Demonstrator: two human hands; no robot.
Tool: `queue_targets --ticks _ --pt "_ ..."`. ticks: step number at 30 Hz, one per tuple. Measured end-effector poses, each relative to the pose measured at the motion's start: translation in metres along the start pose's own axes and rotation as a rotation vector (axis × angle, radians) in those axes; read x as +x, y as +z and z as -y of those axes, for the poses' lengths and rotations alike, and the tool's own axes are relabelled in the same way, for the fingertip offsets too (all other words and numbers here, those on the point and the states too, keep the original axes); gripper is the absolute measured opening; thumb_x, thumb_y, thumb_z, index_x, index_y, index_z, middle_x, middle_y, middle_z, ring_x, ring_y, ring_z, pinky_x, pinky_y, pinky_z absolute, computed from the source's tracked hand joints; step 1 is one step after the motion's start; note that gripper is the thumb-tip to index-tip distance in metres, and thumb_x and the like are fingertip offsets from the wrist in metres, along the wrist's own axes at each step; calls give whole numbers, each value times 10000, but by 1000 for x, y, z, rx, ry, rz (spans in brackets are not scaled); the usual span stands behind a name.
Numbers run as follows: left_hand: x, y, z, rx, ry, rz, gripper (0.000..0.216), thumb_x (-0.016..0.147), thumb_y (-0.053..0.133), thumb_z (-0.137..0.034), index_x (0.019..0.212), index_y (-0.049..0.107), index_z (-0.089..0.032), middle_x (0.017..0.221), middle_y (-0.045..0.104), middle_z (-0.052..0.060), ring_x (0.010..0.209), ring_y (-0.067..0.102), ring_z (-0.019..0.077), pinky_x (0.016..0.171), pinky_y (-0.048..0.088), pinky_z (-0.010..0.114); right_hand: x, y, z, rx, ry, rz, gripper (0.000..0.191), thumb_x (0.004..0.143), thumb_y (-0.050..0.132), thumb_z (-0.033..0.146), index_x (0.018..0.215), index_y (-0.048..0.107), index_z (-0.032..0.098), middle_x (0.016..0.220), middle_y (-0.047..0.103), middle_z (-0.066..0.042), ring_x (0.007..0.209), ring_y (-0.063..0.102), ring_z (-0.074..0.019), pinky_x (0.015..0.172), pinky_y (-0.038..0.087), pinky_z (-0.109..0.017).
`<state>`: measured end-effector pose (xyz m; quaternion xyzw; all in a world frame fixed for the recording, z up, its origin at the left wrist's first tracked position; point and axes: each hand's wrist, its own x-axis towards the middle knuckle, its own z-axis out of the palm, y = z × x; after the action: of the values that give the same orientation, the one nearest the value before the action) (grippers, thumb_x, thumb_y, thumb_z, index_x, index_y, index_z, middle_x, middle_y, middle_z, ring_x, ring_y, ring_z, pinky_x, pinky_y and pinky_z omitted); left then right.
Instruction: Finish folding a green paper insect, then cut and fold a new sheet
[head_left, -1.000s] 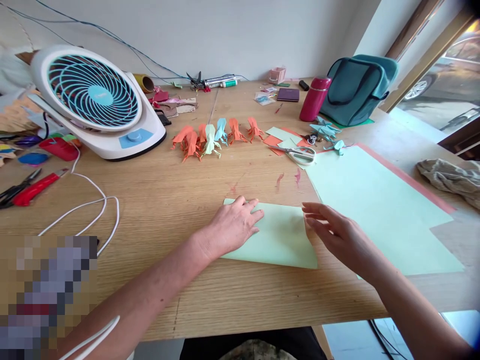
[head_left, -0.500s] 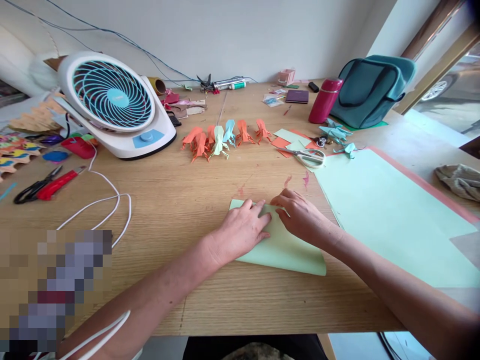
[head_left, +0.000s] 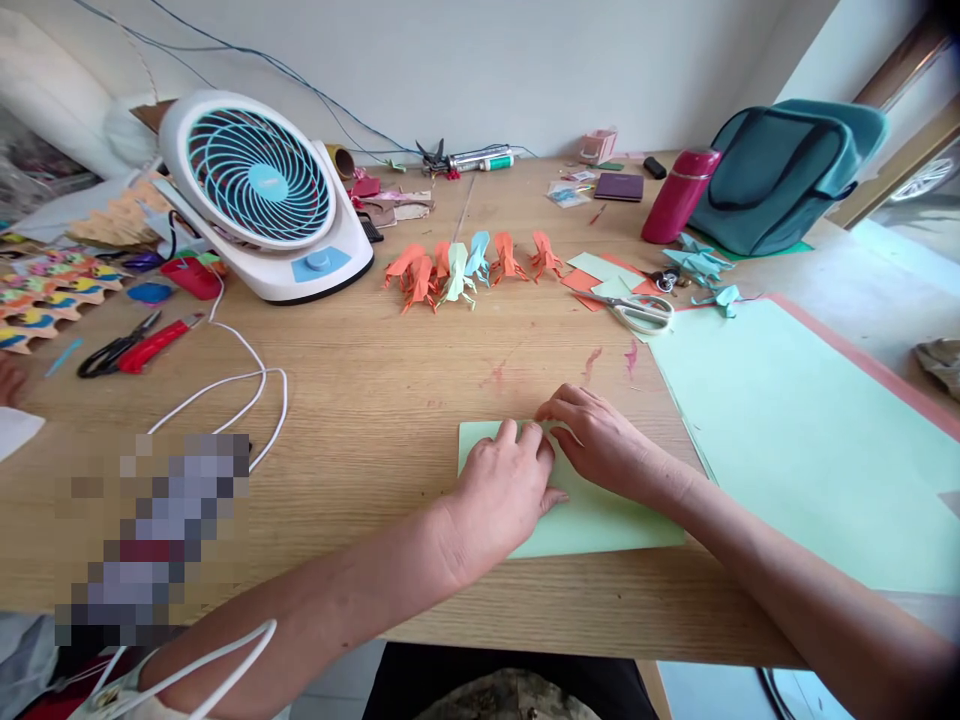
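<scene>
A pale green folded paper point(head_left: 600, 525) lies flat on the wooden table point(head_left: 375, 400) near its front edge. My left hand point(head_left: 506, 490) rests on the paper's left part, fingers together and pressed down along its far edge. My right hand point(head_left: 600, 440) lies on the paper beside it, fingertips pressed flat on the far edge and touching my left fingers. Neither hand grips anything; both press the sheet flat.
A big pale green sheet point(head_left: 810, 440) over a red one lies at right. White scissors point(head_left: 634, 310), a row of folded paper figures point(head_left: 465, 265), a white desk fan point(head_left: 262, 195) with its cable point(head_left: 232, 385), a red bottle point(head_left: 675, 195), a teal bag point(head_left: 787, 175) and red-handled tools point(head_left: 142, 345) stand further back.
My right hand came in from the paper's right corner to the far edge beside my left hand. The view shifted, so everything sits further right in frame.
</scene>
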<state>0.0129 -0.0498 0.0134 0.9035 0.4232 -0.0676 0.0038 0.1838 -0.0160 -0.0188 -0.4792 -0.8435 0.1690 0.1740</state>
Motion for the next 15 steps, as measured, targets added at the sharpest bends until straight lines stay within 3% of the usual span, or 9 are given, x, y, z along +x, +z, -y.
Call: queue_targets --ticks 7,15 --pt "-15 5 -12 57 24 -13 467 939 547 -497 1160 659 -101 1188 599 177 983 565 267 707 533 352 -4 -4 5 19 -125 56 222 906 503 75 1020 666 174 1000 618 -97 938 608 -222 834 495 -364" --pt "-21 14 -14 120 47 -41 521 956 519 -485 1287 606 -91 1355 545 205 1091 539 283 804 535 364 -43 -16 9 -34 -132 50 351 950 478 137 1261 604 242 1160 642 -111 1049 626 -262 907 514 -452"
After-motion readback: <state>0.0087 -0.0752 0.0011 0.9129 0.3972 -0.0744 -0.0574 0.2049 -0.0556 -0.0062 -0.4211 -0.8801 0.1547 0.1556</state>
